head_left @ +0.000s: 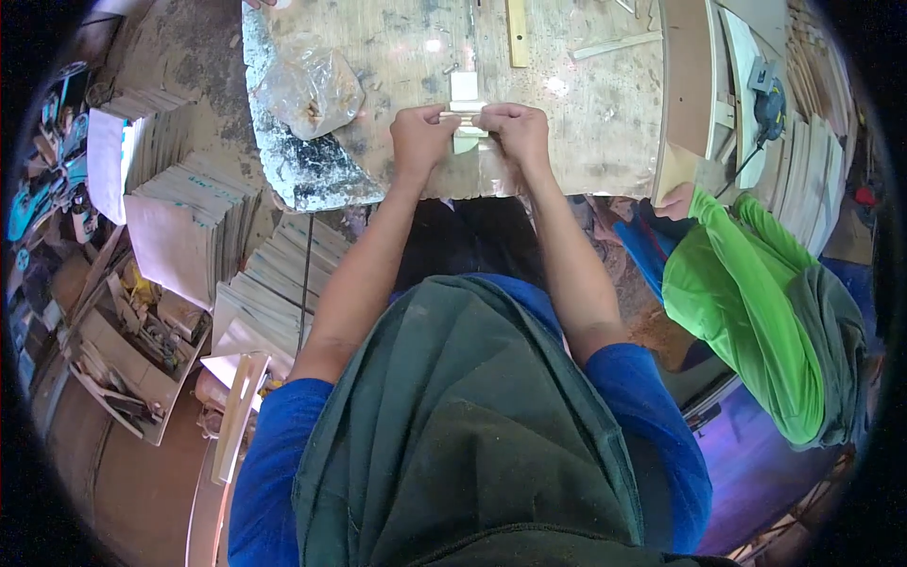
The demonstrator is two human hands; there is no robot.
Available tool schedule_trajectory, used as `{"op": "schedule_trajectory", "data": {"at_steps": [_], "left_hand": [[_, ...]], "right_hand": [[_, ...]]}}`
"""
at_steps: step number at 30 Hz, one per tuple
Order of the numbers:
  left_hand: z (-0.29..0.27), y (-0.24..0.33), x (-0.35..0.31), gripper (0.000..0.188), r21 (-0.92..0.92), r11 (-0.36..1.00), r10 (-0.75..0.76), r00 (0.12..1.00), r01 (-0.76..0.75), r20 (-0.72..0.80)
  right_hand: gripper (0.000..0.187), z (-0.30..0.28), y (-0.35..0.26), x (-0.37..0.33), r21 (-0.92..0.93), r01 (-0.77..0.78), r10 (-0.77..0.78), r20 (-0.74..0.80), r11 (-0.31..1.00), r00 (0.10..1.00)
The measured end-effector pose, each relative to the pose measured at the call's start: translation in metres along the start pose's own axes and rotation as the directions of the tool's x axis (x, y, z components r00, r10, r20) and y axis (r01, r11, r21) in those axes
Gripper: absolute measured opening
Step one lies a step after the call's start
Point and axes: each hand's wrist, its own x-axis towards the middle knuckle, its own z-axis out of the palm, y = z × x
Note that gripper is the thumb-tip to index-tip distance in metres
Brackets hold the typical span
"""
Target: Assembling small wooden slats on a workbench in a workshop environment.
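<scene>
At the upper centre of the frame, our left hand [422,137] and right hand [517,135] pinch a strip [466,119] between them over the bench [595,123]. Uneven finger pressure could tilt it or make it slip.

ok so it's one head-worn fisheye, left of a pair, aimed down: dark green cloth [472,406] super close, left hand [420,144] and right hand [520,140] farther off, workbench [600,123] up top, straight edges curving near the rim.
</scene>
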Motion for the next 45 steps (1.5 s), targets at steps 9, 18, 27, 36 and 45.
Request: {"op": "schedule_trajectory", "data": {"at_steps": [9, 18, 27, 36, 45], "left_hand": [[-0.005, -0.010, 0.010, 0.040, -0.003, 0.999, -0.043, 0.997, 0.044, 0.068], [-0.002, -0.030, 0.030, 0.026, -0.201, 0.967, -0.099, 0.959, 0.155, 0.266], [-0.012, -0.023, 0.042, 0.020, -0.022, 0.974, -0.195, 0.884, 0.225, 0.424], [-0.010, -0.020, 0.037, 0.019, -0.079, 0.990, -0.077, 0.920, 0.116, 0.385], [-0.001, -0.021, 0.029, 0.021, -0.165, 0.971, -0.120, 0.951, 0.172, 0.286]], "right_hand": [[0.019, 0.003, -0.025, -0.011, -0.204, 0.018, -0.023, -0.022, 0.979, 0.999], [0.021, 0.003, -0.027, -0.010, -0.273, 0.053, -0.063, -0.030, 0.960, 0.998], [0.016, 0.005, -0.028, -0.010, -0.387, 0.126, -0.145, -0.019, 0.913, 0.989], [0.016, 0.006, -0.040, -0.004, -0.660, 0.276, -0.276, 0.108, 0.699, 0.955], [0.024, -0.008, -0.034, -0.018, -0.389, 0.141, -0.136, 0.039, 0.910, 0.990]]}}
